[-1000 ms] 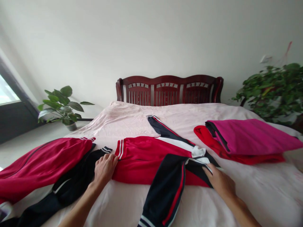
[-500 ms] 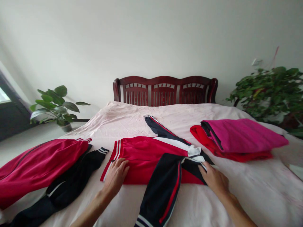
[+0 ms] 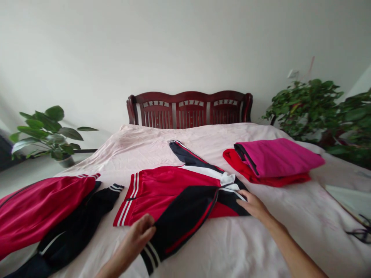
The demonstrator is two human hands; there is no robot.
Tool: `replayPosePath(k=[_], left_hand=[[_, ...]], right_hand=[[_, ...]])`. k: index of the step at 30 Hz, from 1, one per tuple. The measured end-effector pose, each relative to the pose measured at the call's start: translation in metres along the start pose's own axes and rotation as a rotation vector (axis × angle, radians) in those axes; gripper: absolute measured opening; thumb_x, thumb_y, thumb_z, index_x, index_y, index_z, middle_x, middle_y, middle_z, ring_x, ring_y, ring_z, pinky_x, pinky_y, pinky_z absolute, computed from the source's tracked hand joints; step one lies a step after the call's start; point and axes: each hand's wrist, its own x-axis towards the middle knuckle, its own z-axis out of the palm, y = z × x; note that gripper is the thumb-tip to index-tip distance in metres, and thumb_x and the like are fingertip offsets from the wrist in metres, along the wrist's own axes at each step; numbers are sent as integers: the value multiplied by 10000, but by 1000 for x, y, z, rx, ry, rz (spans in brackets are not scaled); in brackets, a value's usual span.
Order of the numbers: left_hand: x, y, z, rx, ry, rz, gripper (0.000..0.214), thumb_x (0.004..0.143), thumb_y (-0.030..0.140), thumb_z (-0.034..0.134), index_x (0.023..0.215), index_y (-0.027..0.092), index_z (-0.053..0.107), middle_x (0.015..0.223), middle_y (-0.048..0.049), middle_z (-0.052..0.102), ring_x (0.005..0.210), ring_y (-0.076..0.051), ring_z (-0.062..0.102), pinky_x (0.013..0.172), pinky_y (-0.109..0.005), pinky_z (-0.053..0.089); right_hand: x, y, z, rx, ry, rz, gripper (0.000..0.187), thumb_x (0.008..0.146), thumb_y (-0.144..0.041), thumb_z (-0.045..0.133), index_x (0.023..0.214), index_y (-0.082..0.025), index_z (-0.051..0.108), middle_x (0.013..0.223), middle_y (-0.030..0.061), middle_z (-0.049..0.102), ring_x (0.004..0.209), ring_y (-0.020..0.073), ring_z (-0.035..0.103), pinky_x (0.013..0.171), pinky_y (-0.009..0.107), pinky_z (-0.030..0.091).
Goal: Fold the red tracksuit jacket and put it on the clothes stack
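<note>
A red, black and white track jacket (image 3: 162, 185) lies spread on the bed, its striped hem to the left. One dark sleeve reaches toward the headboard; the other, a dark sleeve (image 3: 185, 212) with a red stripe, slants across the body toward me. My left hand (image 3: 142, 231) is closed on this near sleeve's edge, a little above its white-striped cuff. At the jacket's shoulder, beside the bunched white collar (image 3: 227, 178), my right hand (image 3: 253, 204) pinches the fabric between thumb and fingers.
On the left lie a red jacket (image 3: 55, 197) and a black garment (image 3: 84, 220). Folded magenta cloth (image 3: 281, 156) rests on red cloth (image 3: 255, 179) at the right. Glasses (image 3: 361, 233) lie by a pale flat object (image 3: 348, 200). Beyond stand a headboard (image 3: 189, 110) and potted plants (image 3: 304, 108).
My left hand has left the hem and taken hold of the near sleeve, which now slants further left. My right hand stays at the shoulder. The view has turned slightly right.
</note>
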Motion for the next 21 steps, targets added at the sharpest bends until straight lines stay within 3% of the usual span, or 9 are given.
replayPosePath(k=[3, 5, 7, 11, 15, 17, 21], left_hand=[[20, -1, -51, -147, 161, -16, 399, 770, 600, 625, 789, 210, 540, 641, 54, 493, 583, -118, 462, 538, -233, 378], [34, -9, -76, -152, 195, -27, 453, 741, 634, 666, 831, 197, 582, 691, 45, 544, 627, -118, 503, 572, -225, 409], [46, -22, -90, -105, 170, -89, 522, 684, 671, 700, 849, 183, 620, 700, 35, 568, 637, -125, 529, 569, -226, 415], [51, -46, -95, -65, 61, -255, 700, 592, 716, 732, 1028, 173, 657, 621, 55, 545, 546, -136, 542, 490, -235, 392], [38, -44, -96, -260, -80, -217, 678, 594, 539, 839, 1140, 197, 626, 828, -6, 685, 744, -181, 670, 616, -252, 496], [34, -37, -98, -326, -51, -205, 638, 599, 485, 856, 1122, 199, 629, 879, -18, 704, 795, -194, 687, 653, -258, 521], [44, -31, -101, -424, 157, -172, 604, 651, 489, 816, 1140, 211, 596, 908, -13, 707, 788, -201, 704, 679, -290, 556]], right_hand=[[-3, 7, 4, 107, 57, -25, 210, 757, -316, 507, 902, -235, 635, 919, 29, 729, 888, 211, 679, 813, 299, 498], [-8, 5, 7, 64, 132, 19, 161, 765, -332, 524, 863, -247, 620, 897, 26, 728, 857, 219, 674, 778, 310, 495], [-12, 1, 7, 2, 136, 69, 149, 788, -360, 549, 866, -254, 620, 910, 28, 735, 837, 226, 674, 738, 315, 487], [-14, 2, 3, -32, 22, 44, 199, 785, -244, 519, 932, -244, 653, 985, 34, 735, 924, 220, 680, 810, 312, 489], [-12, 17, 0, 39, -18, -162, 295, 733, -204, 513, 964, -222, 696, 1034, 60, 716, 1003, 231, 672, 904, 336, 502], [-14, 21, 2, 30, 49, -217, 296, 731, -187, 487, 929, -240, 701, 994, 47, 707, 963, 219, 680, 867, 330, 522], [-25, 16, 8, -65, 261, -301, 289, 778, -166, 441, 896, -265, 686, 972, 30, 680, 955, 200, 672, 823, 307, 521]])
